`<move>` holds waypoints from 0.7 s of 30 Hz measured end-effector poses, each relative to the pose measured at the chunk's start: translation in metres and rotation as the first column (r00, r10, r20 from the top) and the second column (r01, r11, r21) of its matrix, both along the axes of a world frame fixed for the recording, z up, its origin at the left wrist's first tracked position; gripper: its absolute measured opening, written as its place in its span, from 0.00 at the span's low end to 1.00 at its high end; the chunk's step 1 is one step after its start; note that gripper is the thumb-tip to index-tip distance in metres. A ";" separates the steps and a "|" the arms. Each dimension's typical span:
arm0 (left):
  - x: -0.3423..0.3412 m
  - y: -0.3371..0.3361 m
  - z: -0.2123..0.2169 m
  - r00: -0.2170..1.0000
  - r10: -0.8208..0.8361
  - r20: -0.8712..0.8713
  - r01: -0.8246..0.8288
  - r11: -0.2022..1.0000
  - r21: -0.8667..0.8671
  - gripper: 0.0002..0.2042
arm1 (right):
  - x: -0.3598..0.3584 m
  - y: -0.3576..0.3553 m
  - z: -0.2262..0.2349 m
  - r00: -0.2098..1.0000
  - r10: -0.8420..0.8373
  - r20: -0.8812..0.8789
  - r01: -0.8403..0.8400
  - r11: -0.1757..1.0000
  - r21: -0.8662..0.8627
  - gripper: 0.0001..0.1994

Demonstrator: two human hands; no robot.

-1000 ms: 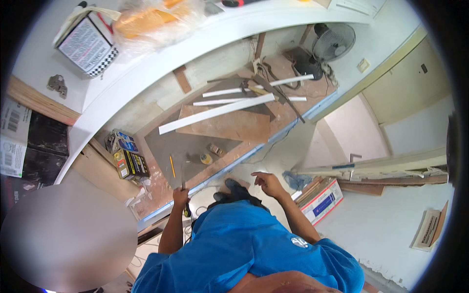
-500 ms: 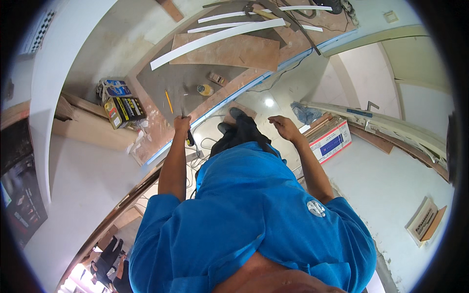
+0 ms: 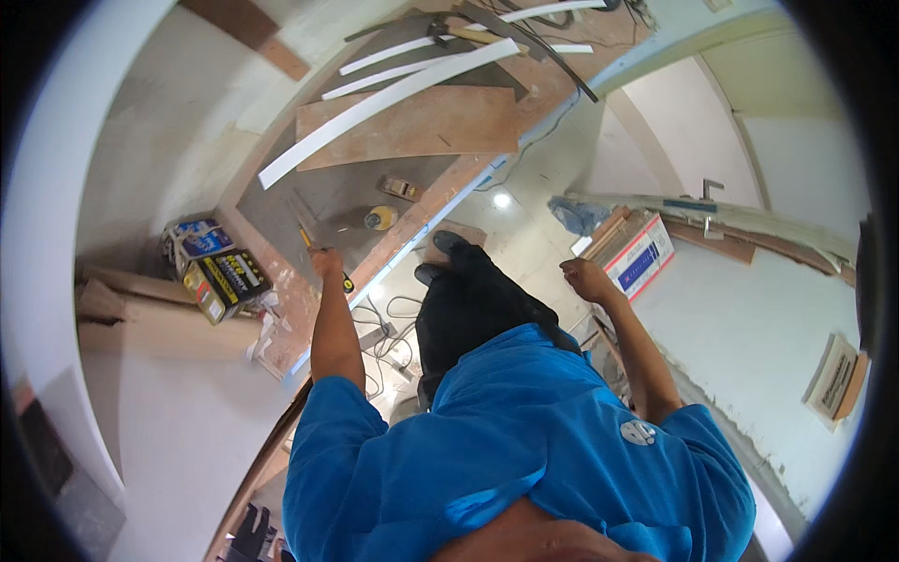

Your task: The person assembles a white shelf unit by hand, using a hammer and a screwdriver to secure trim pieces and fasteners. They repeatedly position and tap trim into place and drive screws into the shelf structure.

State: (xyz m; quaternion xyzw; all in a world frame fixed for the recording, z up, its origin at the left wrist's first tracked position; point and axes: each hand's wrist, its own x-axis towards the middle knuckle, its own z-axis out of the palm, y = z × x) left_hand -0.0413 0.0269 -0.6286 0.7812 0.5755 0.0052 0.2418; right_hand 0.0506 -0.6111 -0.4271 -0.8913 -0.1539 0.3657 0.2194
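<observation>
My left hand (image 3: 328, 262) is closed around a hand tool (image 3: 347, 283) with a black and yellow handle, held over the near edge of the raised work surface. A thin grey blade seems to run out beyond the fingers, too blurred to make out its kind. Just past that hand lies a yellow pencil (image 3: 304, 235). To its right are a small round container (image 3: 381, 217) with yellowish contents and a wooden hand plane (image 3: 400, 188). My right hand (image 3: 588, 280) hangs in the air near a white carton, its fingers curled with nothing visible in them.
On the raised surface lie a wooden board (image 3: 412, 126), long white strips (image 3: 375, 114) and a hammer (image 3: 473, 35). Boxes and packs (image 3: 227, 284) sit at the left. Cables (image 3: 379, 342) coil on the floor by my legs. The white carton (image 3: 641, 258) stands at right, below a door handle (image 3: 712, 185).
My view has shifted. My left hand, still gripping the tool, has moved slightly left, with the blade tilting left. My right hand has lowered toward the carton and its fingers have curled in.
</observation>
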 end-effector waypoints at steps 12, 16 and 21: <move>0.029 0.001 0.019 0.997 -0.004 -0.083 -0.003 0.996 -0.085 0.41 | 0.101 0.051 0.065 0.958 -0.045 0.283 -0.027 0.969 0.247 0.12; 0.000 0.008 0.023 0.997 -0.056 -0.053 0.059 0.997 0.049 0.43 | 0.173 0.106 0.177 0.900 -0.191 0.392 -0.007 0.892 0.451 0.12; -0.063 -0.030 0.040 0.785 -0.480 0.390 0.532 0.846 -0.028 0.11 | 0.219 0.197 0.338 0.394 -0.459 0.796 -0.386 0.704 0.596 0.11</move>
